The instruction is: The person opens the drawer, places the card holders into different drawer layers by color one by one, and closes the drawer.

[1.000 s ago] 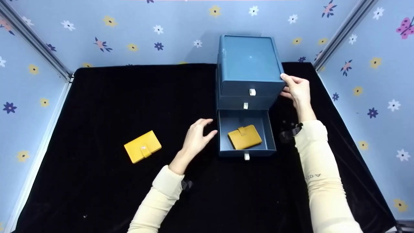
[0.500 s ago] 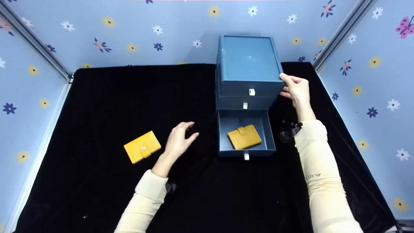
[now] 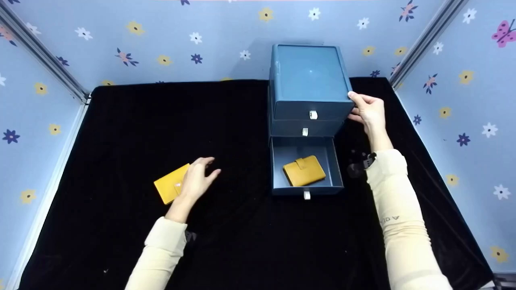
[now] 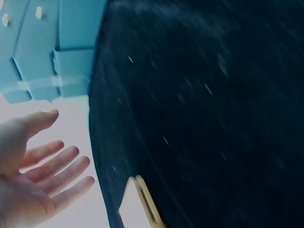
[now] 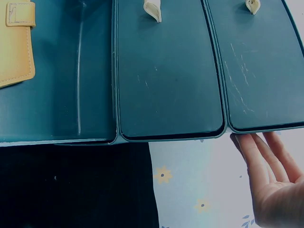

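Note:
My left hand (image 3: 194, 183), fingers loosely spread and nothing in them, overlaps the yellow wallet with a snap strap (image 3: 167, 186) in the head view. That wallet lies on the black cloth at the left; its edge (image 4: 145, 204) shows below my hand in the left wrist view. My right hand (image 3: 370, 112) rests against the upper right side of the blue drawer cabinet (image 3: 312, 72). Its thumb lies at the top edge, and straight fingers (image 5: 259, 161) touch the side wall. The bottom drawer (image 3: 308, 190) is pulled out, with a mustard-yellow wallet (image 3: 304, 171) lying in it.
The two upper drawers are closed, each with a small white pull tab (image 3: 313, 115). A black cloth (image 3: 225, 241) covers the table. Flower-patterned blue walls (image 3: 225, 40) stand at the back and both sides, with the cabinet near the back wall.
My left hand has moved left from beside the pulled-out drawer to over the wallet on the cloth. My right hand, the cabinet and both wallets have stayed in place.

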`<state>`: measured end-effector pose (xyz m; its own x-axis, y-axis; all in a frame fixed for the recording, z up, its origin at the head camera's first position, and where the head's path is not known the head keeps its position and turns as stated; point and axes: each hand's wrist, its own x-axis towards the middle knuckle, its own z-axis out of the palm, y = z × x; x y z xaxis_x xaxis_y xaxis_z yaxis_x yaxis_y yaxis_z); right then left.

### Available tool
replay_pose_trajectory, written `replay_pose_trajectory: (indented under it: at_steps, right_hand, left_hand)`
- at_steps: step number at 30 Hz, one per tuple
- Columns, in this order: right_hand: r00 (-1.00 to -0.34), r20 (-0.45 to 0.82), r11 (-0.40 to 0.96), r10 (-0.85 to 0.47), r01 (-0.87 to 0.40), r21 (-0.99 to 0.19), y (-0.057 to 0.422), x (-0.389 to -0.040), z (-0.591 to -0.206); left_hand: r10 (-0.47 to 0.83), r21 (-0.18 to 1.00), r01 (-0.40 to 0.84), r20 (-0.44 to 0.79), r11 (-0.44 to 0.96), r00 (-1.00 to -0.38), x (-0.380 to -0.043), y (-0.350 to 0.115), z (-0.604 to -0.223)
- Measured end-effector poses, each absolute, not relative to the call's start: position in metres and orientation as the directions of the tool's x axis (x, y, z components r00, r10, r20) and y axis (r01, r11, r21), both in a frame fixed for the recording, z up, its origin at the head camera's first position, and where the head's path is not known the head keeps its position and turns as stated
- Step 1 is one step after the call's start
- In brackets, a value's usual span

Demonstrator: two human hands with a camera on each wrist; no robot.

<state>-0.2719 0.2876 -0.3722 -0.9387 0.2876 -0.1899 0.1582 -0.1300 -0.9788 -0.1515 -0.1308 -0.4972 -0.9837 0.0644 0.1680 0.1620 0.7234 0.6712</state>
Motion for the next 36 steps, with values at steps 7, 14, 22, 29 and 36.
replay_pose_trajectory:
  at_steps: [7,14,22,29,36]
  right_hand:
    - [-0.939,-0.193,-0.127,0.286,0.162,-0.978,0.288,-0.272,-0.373]
    - [-0.939,-0.184,-0.117,0.289,0.156,-0.981,0.289,-0.272,-0.374]
    - [-0.939,-0.172,-0.102,0.297,0.148,-0.984,0.289,-0.271,-0.375]
    - [-0.936,-0.175,-0.102,0.307,0.151,-0.983,0.288,-0.27,-0.373]
    - [-0.939,-0.182,-0.11,0.291,0.156,-0.982,0.289,-0.273,-0.374]
  left_hand:
    - [0.025,0.64,0.127,0.166,0.758,-0.986,-0.151,-0.157,-0.504]
    - [0.011,0.627,0.105,0.152,0.772,-0.988,-0.15,-0.179,-0.511]
    - [0.027,0.603,0.106,0.139,0.791,-0.99,-0.145,-0.199,-0.519]
    - [0.052,0.546,0.094,0.092,0.832,-0.994,-0.141,-0.209,-0.525]
    - [0.074,0.503,0.118,0.106,0.856,-0.992,-0.139,-0.213,-0.532]
